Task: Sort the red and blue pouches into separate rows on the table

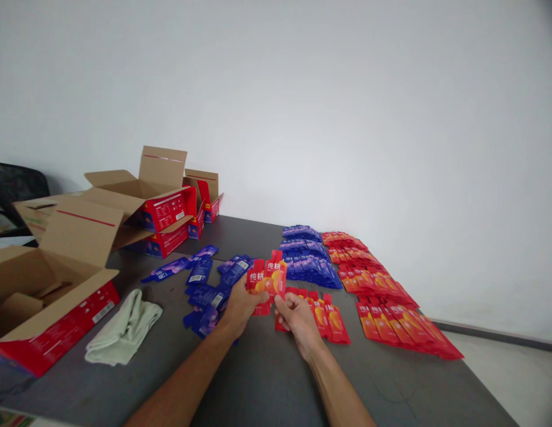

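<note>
My left hand [240, 308] is closed on a small stack of red pouches [265, 279] with white lettering, held upright over the dark grey table [267, 379]. Beside it, my right hand [297, 317] pinches the lower edge of the front pouch in that stack. Under my right hand lie a few more red pouches [331, 320] flat on the table. Loose blue pouches [209, 293] are scattered just left of my left hand.
Rows of blue pouches [306, 258] and red pouches [382, 290] are laid out at the right. Open cardboard boxes with red sides [48, 296] [160, 207] stand at the left. A pale green cloth [124, 329] lies near the front box. A black chair [13, 187] is far left.
</note>
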Demonstrator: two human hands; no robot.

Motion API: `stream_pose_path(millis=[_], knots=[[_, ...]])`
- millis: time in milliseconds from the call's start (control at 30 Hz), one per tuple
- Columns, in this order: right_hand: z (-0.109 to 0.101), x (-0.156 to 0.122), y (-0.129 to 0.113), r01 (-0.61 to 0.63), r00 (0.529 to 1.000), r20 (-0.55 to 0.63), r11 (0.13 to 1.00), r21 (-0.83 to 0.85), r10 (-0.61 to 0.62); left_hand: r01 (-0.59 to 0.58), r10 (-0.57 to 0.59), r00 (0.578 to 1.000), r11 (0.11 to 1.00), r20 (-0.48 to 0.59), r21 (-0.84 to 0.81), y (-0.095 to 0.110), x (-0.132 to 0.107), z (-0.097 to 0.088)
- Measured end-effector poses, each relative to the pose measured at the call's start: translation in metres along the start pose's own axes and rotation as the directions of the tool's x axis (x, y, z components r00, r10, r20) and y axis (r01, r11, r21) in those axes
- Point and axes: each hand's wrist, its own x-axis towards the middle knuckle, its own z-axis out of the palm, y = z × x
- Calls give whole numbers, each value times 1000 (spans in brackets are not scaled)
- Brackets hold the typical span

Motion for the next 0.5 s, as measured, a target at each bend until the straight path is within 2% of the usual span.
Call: stream_pose_path(millis=[67, 167, 267, 367, 500], knots=[[0, 1, 4, 31, 999, -31, 995, -90, -34, -12, 12, 1000, 999, 2, 32, -1, -1, 0], [-2, 3, 9, 52, 998, -36, 989, -135, -58, -19, 18, 1000, 999, 21, 33, -2, -2, 1], [-5, 4, 9, 11, 1000, -28, 993, -120, -14, 7, -7, 998, 1000, 55, 3, -4, -5, 3], [-8, 4, 4, 3, 999, -32, 997, -76, -5, 15, -15, 999, 1000, 43, 14, -8, -7, 6], [-17, 5, -2, 52, 989, -139, 998, -37, -57, 36, -37, 997, 999, 67, 10, -13, -9, 11]])
